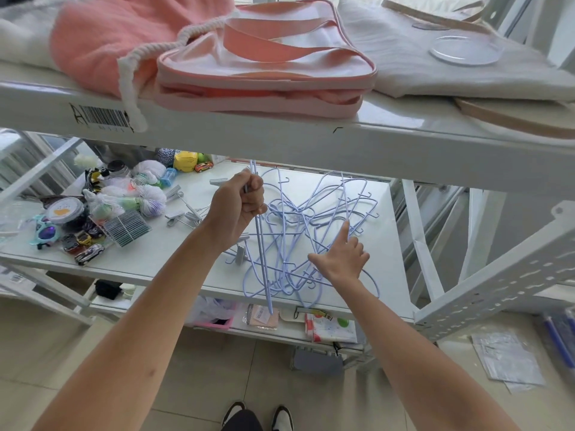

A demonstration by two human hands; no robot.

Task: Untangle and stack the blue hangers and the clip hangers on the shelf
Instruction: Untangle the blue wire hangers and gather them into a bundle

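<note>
Both forearms are bare, no sleeves reaching into view, and neither the left hand (241, 202) nor the right hand (340, 259) wears rings or a watch. Below, dark trousers (242, 421) and what look like dark shoes (281, 416) with white toes.

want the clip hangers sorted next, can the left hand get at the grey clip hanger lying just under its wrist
Probably not yet. The left hand is closed around a blue hanger it holds upright, so it is occupied. The grey clip hanger lies in the open beside the tangle, nothing covering it; once that hanger is put down, it looks reachable.
</note>
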